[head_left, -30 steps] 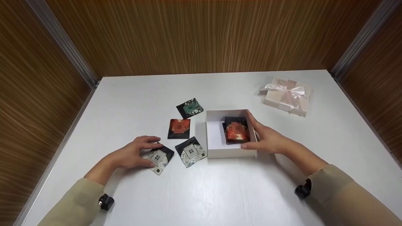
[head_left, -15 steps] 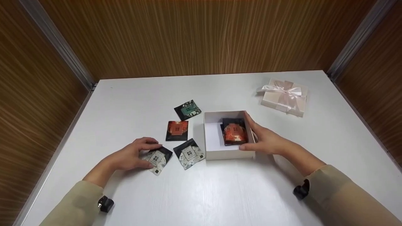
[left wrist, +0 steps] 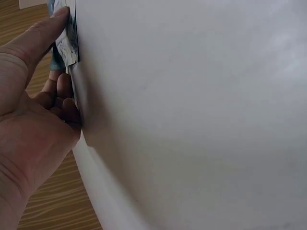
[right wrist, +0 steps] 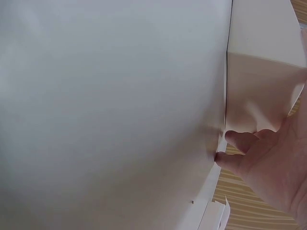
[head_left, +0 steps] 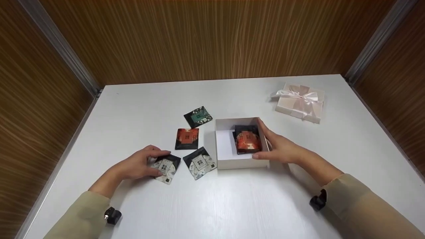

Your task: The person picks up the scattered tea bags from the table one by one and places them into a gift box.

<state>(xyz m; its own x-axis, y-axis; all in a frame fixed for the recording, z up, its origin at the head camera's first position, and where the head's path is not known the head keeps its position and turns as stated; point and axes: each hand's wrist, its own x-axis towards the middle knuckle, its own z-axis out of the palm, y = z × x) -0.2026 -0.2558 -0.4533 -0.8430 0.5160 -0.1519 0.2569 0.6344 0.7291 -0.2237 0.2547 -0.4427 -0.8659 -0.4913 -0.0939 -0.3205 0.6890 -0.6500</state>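
My left hand (head_left: 141,165) pinches a black-and-white floral sachet (head_left: 168,170) lying on the left part of the table. In the left wrist view its thumb is on top of the sachet, with curled fingers below its edge. My right hand (head_left: 281,147) grips the right side of an open white box (head_left: 242,164), thumb at the front corner. Inside, against the right wall, lies a small stack of sachets topped by a black-and-red sachet (head_left: 248,139). The right wrist view catches the box's outer wall (right wrist: 264,86) beside the fingers.
Left of the box lie another white floral sachet (head_left: 199,163), a red-and-black sachet (head_left: 187,139) and a green floral sachet (head_left: 198,117). A cream lid (head_left: 292,111) tied with a pink ribbon bow sits at the back right. Wood-grain panels enclose the white table (head_left: 146,106).
The sachet under my left hand has turned slightly, and the fingers have closed a little on it. My right hand stays on the box. The head view has shifted slightly.
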